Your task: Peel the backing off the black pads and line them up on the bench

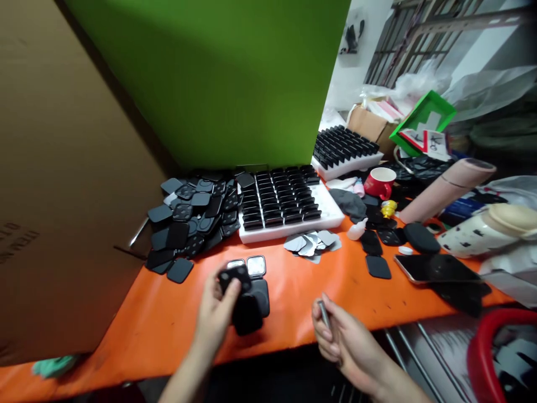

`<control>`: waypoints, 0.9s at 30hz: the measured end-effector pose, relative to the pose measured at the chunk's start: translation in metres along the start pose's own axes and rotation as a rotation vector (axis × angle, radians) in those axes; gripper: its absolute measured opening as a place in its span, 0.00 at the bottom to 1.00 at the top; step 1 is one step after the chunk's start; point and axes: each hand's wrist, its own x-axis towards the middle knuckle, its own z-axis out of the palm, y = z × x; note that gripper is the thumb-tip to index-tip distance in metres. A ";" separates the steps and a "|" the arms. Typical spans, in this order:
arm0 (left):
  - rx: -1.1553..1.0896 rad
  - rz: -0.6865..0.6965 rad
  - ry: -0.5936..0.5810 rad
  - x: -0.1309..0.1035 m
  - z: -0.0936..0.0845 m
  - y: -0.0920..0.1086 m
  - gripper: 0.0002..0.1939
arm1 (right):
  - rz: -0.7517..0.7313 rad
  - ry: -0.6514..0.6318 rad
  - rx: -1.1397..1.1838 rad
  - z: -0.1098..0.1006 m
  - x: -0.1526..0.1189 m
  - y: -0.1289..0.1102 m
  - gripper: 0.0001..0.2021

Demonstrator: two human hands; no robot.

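Observation:
My left hand is closed on a black square piece with round marks, thumb on top. Just under and beside it are more dark square pieces and a mirror-like square lying on the orange table. My right hand is wrapped round a slim grey metallic tool, held above the table's front edge. A heap of black square pieces lies behind my left hand. Beyond the hands stands a white foam tray with rows of upright black pieces. Thin silvery plates lie before it.
A large cardboard sheet stands at the left, a green panel at the back. To the right are a red mug, a pink bottle, a phone, a small dropper bottle and a second foam tray.

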 end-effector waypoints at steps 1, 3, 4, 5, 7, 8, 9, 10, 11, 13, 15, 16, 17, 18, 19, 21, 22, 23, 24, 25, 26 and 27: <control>0.124 -0.003 0.074 0.016 -0.014 -0.010 0.27 | -0.028 0.035 -0.100 -0.005 0.001 -0.001 0.17; 0.314 -0.008 0.096 0.042 -0.038 -0.030 0.28 | -0.069 0.102 -0.291 -0.013 0.004 0.000 0.18; 0.345 -0.014 0.089 0.051 -0.046 -0.040 0.27 | -0.085 0.128 -0.370 -0.016 0.006 0.000 0.18; 0.382 -0.013 0.075 0.057 -0.049 -0.049 0.26 | -0.100 0.148 -0.435 -0.018 0.010 0.001 0.18; 0.448 -0.007 0.052 0.061 -0.046 -0.062 0.26 | -0.137 0.180 -0.525 -0.019 0.017 0.002 0.19; 0.484 0.001 0.051 0.061 -0.041 -0.066 0.25 | -0.161 0.192 -0.558 -0.019 0.020 0.002 0.19; 0.519 0.012 0.058 0.059 -0.035 -0.069 0.25 | -0.189 0.203 -0.589 -0.018 0.023 0.001 0.20; 0.551 0.024 0.070 0.057 -0.029 -0.070 0.24 | -0.221 0.212 -0.618 -0.017 0.026 0.000 0.20; 0.581 0.036 0.084 0.055 -0.025 -0.070 0.24 | -0.253 0.220 -0.649 -0.017 0.029 -0.002 0.20; 0.629 0.056 0.113 0.052 -0.024 -0.067 0.23 | -0.320 0.244 -0.717 -0.019 0.033 -0.007 0.20; 0.668 0.050 0.164 0.054 -0.034 -0.064 0.23 | -0.399 0.301 -0.770 -0.026 0.036 -0.012 0.20; 0.685 0.031 0.206 0.056 -0.042 -0.064 0.24 | -0.431 0.332 -0.782 -0.030 0.038 -0.014 0.20; 0.701 -0.004 0.259 0.059 -0.051 -0.064 0.26 | -0.452 0.358 -0.781 -0.034 0.040 -0.015 0.21; 0.713 -0.051 0.312 0.063 -0.059 -0.065 0.29 | -0.464 0.379 -0.769 -0.037 0.043 -0.015 0.21; 0.723 -0.102 0.352 0.066 -0.066 -0.066 0.35 | -0.469 0.391 -0.746 -0.039 0.044 -0.014 0.21; 0.768 -0.185 0.366 0.075 -0.076 -0.071 0.44 | -0.462 0.367 -0.671 -0.034 0.043 -0.013 0.20; 0.803 -0.218 0.351 0.078 -0.078 -0.073 0.47 | -0.460 0.328 -0.620 -0.026 0.038 -0.013 0.19; 0.839 -0.242 0.332 0.082 -0.079 -0.075 0.47 | -0.455 0.262 -0.565 -0.017 0.031 -0.014 0.17; 0.872 -0.263 0.319 0.085 -0.079 -0.077 0.47 | -0.456 0.181 -0.504 -0.005 0.021 -0.017 0.16; 0.893 -0.280 0.310 0.089 -0.078 -0.079 0.46 | -0.463 0.077 -0.459 0.008 0.008 -0.022 0.14; 0.898 -0.293 0.307 0.091 -0.078 -0.080 0.46 | -0.478 -0.025 -0.442 0.021 -0.008 -0.029 0.13; 0.897 -0.306 0.311 0.094 -0.078 -0.081 0.46 | -0.488 -0.094 -0.445 0.033 -0.025 -0.037 0.14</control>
